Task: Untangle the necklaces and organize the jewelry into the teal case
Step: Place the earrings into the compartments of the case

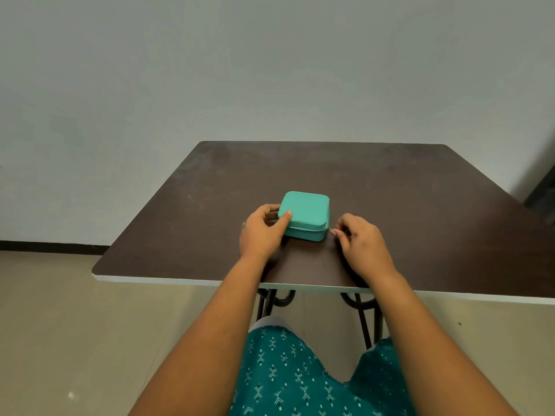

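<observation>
Teal case (304, 213) sat zipped shut mid-counter (390, 205). Your left hand (261, 232) gripped its left side; your right hand (360, 238) pinched the zipper pull (329, 230). No jewelry visible; everything left.

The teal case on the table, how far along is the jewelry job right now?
Either barely started or nearly finished. The teal case sits closed on the table, and no jewelry shows. In hand: the left hand holds the case's left side, thumb on the lid, while the right hand pinches the zipper pull at the near right corner. Whether anything is packed inside cannot be told.
</observation>
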